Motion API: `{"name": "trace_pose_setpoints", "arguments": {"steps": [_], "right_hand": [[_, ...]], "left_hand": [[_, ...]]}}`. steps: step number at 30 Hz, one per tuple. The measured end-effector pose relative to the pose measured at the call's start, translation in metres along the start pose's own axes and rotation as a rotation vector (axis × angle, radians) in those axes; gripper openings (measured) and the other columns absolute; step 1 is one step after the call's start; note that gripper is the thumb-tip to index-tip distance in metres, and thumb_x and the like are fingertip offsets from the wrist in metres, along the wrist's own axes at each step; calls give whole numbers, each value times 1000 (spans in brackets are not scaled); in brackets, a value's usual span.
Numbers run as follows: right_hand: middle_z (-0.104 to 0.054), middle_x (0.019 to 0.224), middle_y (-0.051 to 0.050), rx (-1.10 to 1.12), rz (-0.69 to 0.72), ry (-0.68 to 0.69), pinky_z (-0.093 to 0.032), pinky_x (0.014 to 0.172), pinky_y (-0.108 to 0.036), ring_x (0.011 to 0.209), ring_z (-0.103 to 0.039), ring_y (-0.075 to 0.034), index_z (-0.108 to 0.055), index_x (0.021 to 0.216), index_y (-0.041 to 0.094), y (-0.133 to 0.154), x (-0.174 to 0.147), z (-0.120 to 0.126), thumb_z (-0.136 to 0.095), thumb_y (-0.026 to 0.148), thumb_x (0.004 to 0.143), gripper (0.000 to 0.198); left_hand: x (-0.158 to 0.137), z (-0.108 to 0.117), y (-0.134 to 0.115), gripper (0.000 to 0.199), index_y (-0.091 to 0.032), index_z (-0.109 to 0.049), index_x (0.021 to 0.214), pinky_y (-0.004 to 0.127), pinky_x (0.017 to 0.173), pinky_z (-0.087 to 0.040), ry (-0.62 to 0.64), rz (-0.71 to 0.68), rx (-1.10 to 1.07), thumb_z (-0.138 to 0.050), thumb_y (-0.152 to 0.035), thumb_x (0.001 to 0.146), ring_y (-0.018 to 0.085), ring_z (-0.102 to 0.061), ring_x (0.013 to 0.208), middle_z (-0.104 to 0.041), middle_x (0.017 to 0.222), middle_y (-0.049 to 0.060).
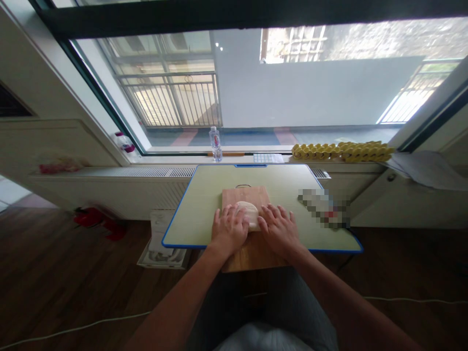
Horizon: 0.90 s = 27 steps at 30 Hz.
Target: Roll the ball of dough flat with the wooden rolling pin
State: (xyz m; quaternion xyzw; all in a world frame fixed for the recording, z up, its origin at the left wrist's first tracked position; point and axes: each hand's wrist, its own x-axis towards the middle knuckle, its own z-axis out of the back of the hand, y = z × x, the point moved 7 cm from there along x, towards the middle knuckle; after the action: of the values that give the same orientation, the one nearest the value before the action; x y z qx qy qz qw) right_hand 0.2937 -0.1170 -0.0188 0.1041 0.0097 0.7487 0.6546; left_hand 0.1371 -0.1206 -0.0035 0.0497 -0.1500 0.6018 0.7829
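Observation:
A pale, rounded, flattened piece that looks like dough [250, 212] rests on a wooden cutting board [234, 195] with a metal handle at its far edge. My left hand [230, 226] lies over the left part of the dough, fingers stretched forward and slightly apart. On the other side, my right hand [280, 226] is spread on the board's right edge, its thumb at the dough's right rim. Neither hand is wrapped round anything. The board's near end sticks out past the front of the small table [190, 214].
On the windowsill stand a clear bottle [215, 145], a bottle with a purple label [125, 142] and yellow egg-tray-like foam [343, 152]. A blurred-out item [321, 208] lies on the table's right. A box [164, 257] sits below at left.

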Motion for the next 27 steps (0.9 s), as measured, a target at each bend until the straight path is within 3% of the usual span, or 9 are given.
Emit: {"name": "trace_pose_setpoints", "arguments": {"steps": [17,27], "right_hand": [[-52,162,-6,-1,29,-45,-29,122,-60,151,-41,-33,-57,151,26,2,-30,0,-33,46,110,52],[-49,164,-8,-4,85,-60,-27,124,-58,152,-38,-33,-50,157,23,2,-56,1,-39,48,109,55]], "left_hand": [[-31,3,-6,44,-30,-65,141,62,118,-38,15,13,-82,-39,-40,107,32,-51,144,-60,155,6],[-51,3,-9,44,-32,-60,146,59,121,-37,39,6,-145,-41,-42,108,30,-46,150,-58,157,4]]}}
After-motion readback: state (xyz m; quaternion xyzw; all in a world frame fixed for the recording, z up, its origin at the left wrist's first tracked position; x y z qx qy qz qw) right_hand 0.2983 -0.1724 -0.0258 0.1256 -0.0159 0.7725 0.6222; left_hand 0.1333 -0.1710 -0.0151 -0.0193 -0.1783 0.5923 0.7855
